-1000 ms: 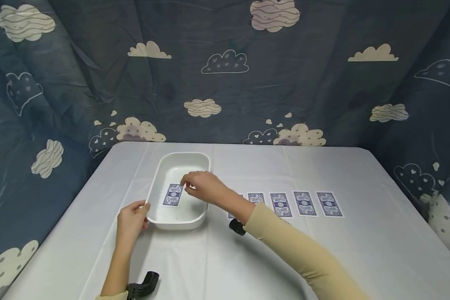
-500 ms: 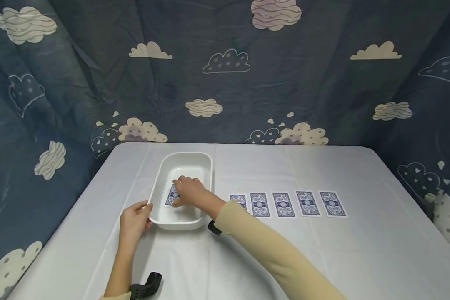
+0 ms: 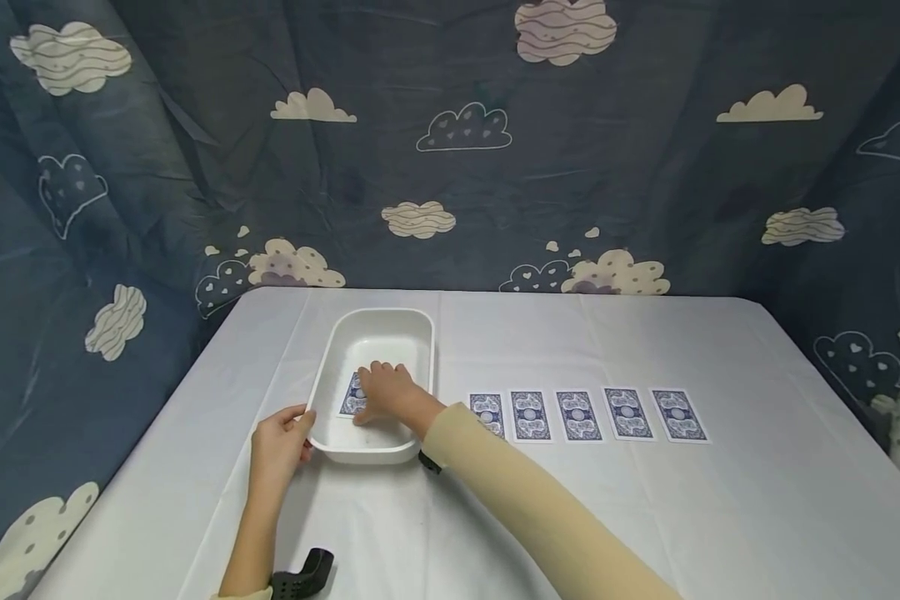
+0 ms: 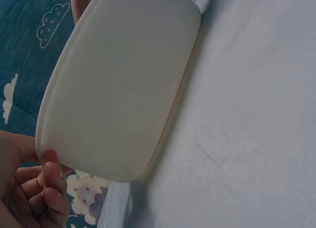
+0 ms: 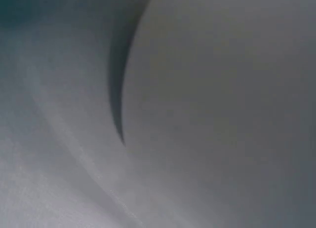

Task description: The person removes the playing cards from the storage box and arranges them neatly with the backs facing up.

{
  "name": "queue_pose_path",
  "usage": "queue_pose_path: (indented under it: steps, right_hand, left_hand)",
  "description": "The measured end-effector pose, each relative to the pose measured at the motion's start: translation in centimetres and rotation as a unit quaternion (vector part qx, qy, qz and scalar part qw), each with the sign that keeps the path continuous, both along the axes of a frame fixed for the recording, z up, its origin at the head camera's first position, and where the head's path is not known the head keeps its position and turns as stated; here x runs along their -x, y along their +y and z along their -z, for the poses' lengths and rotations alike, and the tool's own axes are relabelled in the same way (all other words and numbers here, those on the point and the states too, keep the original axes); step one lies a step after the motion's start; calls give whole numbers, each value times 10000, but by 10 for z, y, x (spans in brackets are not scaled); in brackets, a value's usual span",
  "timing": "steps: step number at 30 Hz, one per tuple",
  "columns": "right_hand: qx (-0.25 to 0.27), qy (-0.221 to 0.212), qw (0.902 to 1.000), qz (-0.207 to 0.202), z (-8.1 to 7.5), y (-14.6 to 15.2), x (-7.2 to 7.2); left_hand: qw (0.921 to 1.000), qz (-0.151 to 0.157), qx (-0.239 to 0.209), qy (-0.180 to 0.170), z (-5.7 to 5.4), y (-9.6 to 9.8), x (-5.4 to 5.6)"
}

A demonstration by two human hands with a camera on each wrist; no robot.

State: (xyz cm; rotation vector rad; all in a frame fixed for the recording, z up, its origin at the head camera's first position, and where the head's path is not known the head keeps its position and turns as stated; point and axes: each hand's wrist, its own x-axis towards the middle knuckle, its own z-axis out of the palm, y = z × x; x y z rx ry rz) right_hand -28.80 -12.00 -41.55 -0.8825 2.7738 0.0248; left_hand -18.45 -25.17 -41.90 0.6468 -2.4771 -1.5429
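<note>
A white rectangular tray (image 3: 367, 457) with rounded corners stands on the white-covered table. My left hand (image 3: 281, 437) pinches its rim at the near left corner; in the left wrist view, the fingers lie against the tray's outer wall (image 4: 118, 80). Inside the tray is a blue-and-white playing card (image 3: 351, 398), face down. My right hand (image 3: 392, 393) reaches in over the card's right part and hides it, thumb near the card's close end and fingers near its far end. I cannot tell whether they grip it. The right wrist view shows only a blurred pale surface.
To the right of the tray, several face-down playing cards (image 3: 531, 416) lie in a row on the white tablecloth (image 3: 570, 517), the leftmost close to the right sleeve (image 3: 525, 492). A dark cloud-patterned curtain (image 3: 480, 192) hangs behind the table.
My right hand has come down from the card's right side to over it, with little movement in the last half second. My left hand stays on the rim. The head view has shifted slightly.
</note>
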Motion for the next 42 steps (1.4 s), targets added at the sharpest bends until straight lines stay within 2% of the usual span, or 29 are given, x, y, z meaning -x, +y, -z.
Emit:
queue_pose_path:
  steps: [7,11,17,21,37,42]
  right_hand:
    - [-257,52,9996,-102,-4,0,6]
    - [-382,-119,9991,-114,-7,2,8]
    - [-413,-482,9979,95,-9,6,7]
    - [-442,-567,9971,232,-8,7,6]
    - [-254,-518,9979,278,-10,7,2]
    - [-465,-166,9988,-12,-8,2,-2]
  left_hand:
    - [10000,-9,27,52,-2,1,0]
    - [10000,-14,15,70,-4,2,0]
    - [10000,3,20,87,-3,2,-1]
    - [9999,8,41,101,-1,2,-1]
    - [9999,9,95,71,-1,0,0]
    - [9999,32,108,58,-1,0,0]
